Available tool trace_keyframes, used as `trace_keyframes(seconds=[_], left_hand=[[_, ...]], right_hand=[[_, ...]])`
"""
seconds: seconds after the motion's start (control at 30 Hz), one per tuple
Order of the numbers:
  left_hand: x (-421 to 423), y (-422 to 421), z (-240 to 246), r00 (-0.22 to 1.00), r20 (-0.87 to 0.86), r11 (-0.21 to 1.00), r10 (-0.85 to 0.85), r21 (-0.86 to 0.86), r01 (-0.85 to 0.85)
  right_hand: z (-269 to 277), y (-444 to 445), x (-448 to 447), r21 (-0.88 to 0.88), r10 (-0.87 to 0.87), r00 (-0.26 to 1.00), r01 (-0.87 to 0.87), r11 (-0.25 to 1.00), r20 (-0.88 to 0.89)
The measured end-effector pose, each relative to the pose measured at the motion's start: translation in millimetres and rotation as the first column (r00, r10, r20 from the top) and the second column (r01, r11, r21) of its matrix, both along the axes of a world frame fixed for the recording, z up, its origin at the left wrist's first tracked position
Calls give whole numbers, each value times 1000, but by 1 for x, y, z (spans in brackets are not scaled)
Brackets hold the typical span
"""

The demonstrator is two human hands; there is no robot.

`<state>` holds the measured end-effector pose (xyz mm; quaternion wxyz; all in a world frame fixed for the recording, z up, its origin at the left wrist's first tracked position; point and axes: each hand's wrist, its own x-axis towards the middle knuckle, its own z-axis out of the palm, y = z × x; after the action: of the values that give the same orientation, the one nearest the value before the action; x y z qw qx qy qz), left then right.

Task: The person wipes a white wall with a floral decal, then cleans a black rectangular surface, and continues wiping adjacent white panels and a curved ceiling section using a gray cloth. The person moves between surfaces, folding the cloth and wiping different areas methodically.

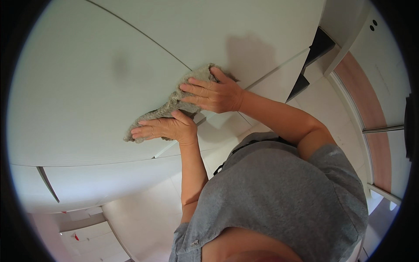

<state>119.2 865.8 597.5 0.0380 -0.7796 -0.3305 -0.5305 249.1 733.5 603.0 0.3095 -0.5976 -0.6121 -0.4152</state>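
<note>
A shaggy grey-beige cloth (pixel 170 101) lies bunched and stretched out against a broad, smooth white panelled surface (pixel 81 98). My left hand (pixel 163 128) presses flat on its lower left end, fingers pointing left and thumb raised towards the upper side. On the upper right end of the cloth rests my right hand (pixel 211 93), palm down with its fingers spread. Both hands hold the cloth against the panel, and parts of it are hidden beneath them. A thin dark seam (pixel 140 31) runs across the panel to the cloth's upper edge.
Dark angular pieces (pixel 319 46) stand at the panel's right edge. Farther right is a white and pinkish sliding-door-like panel (pixel 363 91) with a metal strip. A dark slot (pixel 48 184) marks the white front at lower left. Pale floor tiles (pixel 147 216) show below, beside white cabinets (pixel 95 242).
</note>
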Motion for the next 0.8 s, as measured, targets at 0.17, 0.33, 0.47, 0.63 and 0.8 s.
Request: trace_keyframes(seconds=[0.17, 0.33, 0.47, 0.63, 0.8], left_hand=[[5, -12, 2, 999, -11, 999, -42, -19, 41], [9, -21, 6, 999, -30, 999, -45, -3, 45], [9, -27, 11, 998, -39, 998, -52, 23, 53], [8, -12, 5, 994, -64, 992, -85, 83, 90], [13, -3, -1, 990, -62, 969, -126, 205, 136]], right_hand=[[-6, -3, 5, 106, -23, 998, 17, 994, 61], [-3, -16, 12, 121, -105, 984, 88, 989, 142], [-2, -24, 12, 98, -115, 979, 100, 990, 169], [0, -21, 9, 109, -135, 980, 119, 987, 150], [-11, -15, 9, 156, -202, 970, 181, 971, 134]])
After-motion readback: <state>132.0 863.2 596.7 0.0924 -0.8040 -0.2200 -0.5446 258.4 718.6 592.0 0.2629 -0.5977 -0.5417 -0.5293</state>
